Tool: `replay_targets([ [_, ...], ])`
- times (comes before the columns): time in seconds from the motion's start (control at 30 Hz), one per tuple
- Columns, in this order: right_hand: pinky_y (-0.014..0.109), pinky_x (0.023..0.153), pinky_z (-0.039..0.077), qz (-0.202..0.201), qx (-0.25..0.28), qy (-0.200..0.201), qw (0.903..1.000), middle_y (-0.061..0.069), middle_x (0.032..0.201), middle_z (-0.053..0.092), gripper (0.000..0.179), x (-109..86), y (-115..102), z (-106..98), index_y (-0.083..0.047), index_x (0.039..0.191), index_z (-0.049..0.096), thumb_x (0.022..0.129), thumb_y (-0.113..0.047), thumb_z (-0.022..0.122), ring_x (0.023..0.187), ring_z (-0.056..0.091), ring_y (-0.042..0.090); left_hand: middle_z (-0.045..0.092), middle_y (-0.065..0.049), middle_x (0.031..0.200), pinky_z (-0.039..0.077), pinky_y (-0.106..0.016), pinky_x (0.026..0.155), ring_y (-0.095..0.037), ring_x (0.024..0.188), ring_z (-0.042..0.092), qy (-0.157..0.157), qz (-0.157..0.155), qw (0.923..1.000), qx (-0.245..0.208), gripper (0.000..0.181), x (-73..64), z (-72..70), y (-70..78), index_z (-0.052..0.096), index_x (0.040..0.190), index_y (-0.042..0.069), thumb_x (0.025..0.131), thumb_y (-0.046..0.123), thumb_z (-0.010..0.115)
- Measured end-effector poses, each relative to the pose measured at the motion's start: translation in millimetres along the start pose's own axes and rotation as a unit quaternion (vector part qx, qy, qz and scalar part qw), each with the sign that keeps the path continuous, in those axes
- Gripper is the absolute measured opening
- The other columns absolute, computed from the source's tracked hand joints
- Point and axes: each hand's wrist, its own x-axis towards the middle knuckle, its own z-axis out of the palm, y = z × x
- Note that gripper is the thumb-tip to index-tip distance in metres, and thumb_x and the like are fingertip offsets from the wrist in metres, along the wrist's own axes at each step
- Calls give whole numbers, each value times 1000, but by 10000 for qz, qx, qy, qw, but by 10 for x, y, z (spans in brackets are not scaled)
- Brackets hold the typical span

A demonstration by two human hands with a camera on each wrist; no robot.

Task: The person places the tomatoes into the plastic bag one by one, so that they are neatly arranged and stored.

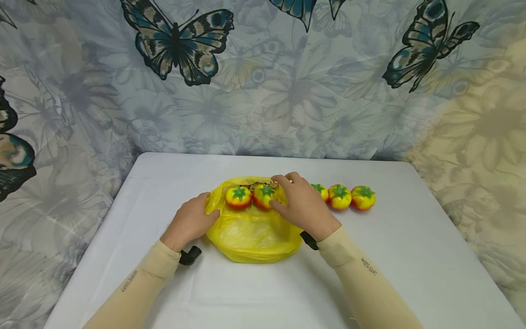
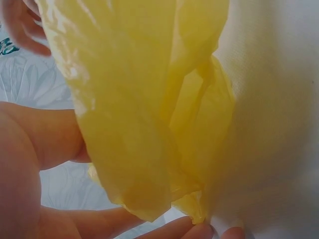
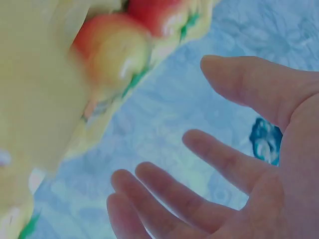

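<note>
One yellow plastic bag (image 1: 255, 237), mouth open, laid on a white table (image 1: 402, 256), a little nearer the left edge than the right. Two red-and-yellow tomatoes with green star-shaped tops, held within the bag toward its far rim: left tomato (image 1: 237, 198), right tomato (image 1: 263, 197), set side by side. A dark brown detail is seen behind them, too small to be identified. One left hand (image 1: 193, 221), placed at the bag's left rim; the plastic is held loosely between thumb and bent fingers, and how firmly cannot be told. One right hand (image 1: 306, 205), held over the bag's right side beside the right tomato; thumb and fingers are spread well apart, and nothing is gripped. Three loose tomatoes (image 1: 339, 197), similarly coloured, arranged in a row right of the bag, toward the table's far edge; the leftmost is partly hidden by the right hand. Both forearms are covered by beige sleeves (image 1: 365, 269). Beyond the far edge, a cloth (image 1: 304, 105) printed with butterflies and flowers is hung.
</note>
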Motion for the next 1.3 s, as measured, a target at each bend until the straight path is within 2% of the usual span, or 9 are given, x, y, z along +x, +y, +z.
replay_targets([
  [0.07, 53, 93, 62, 6, 9, 53, 10000, 18, 143, 62, 63, -44, 70, -41, -16, 153, 59, 98, -39, 80, 113, 69, 35, 52, -26, 162, 47, -61, 116, -40, 131, 58, -49, -68, 10000, 31, 72, -16, -18, -25, 36, 166, -1, 107, 34, 57],
  [0.17, 52, 89, 63, 73, 52, 126, 9999, 20, 145, 60, 63, -110, 194, -97, -15, 154, 58, 99, -38, 79, 106, 70, 34, 50, -28, 163, 46, -62, 116, -42, 134, 57, -117, -148, 9998, 92, 73, -37, -46, -56, 35, 166, -2, 107, 36, 57],
  [0.33, 51, 84, 61, 344, 35, 359, 9988, 24, 147, 58, 61, -217, 483, -198, -11, 154, 57, 101, -34, 77, 99, 69, 35, 46, -30, 165, 44, -65, 119, -46, 141, 53, -155, -193, 9996, 133, 75, -46, -95, -92, 33, 167, -3, 108, 37, 57],
  [0.67, 67, 99, 53, 1161, 137, 666, 9909, 31, 151, 51, 63, -429, 1161, -371, -7, 157, 52, 102, -27, 73, 123, 60, 49, 44, -32, 165, 42, -67, 120, -51, 147, 49, -156, -153, 9995, 221, 76, -51, -87, -90, 33, 166, -5, 108, 38, 57],
  [0.9, 74, 110, 45, 1466, 194, 767, 9860, 34, 155, 48, 67, -540, 1531, -388, -5, 158, 50, 100, -27, 74, 137, 50, 54, 46, -33, 163, 44, -66, 119, -50, 144, 52, -124, -16, 9997, 203, 75, -27, -38, -33, 34, 165, -6, 108, 37, 57],
  [1.1, 75, 116, 39, 1641, 203, 643, 9841, 36, 158, 45, 70, -596, 1754, -395, -3, 158, 49, 98, -28, 73, 141, 45, 58, 46, -33, 164, 43, -66, 119, -49, 144, 52, -109, 30, 9997, 208, 75, -15, 9, 10, 33, 165, -6, 108, 37, 55],
  [1.3, 77, 118, 34, 1886, 384, 164, 9812, 37, 162, 41, 78, -645, 1924, -405, -3, 162, 43, 98, -34, 75, 146, 40, 59, 46, -32, 164, 42, -66, 120, -50, 146, 50, -151, -9, 9996, 248, 75, -6, 39, 51, 33, 166, -5, 108, 37, 56],
])
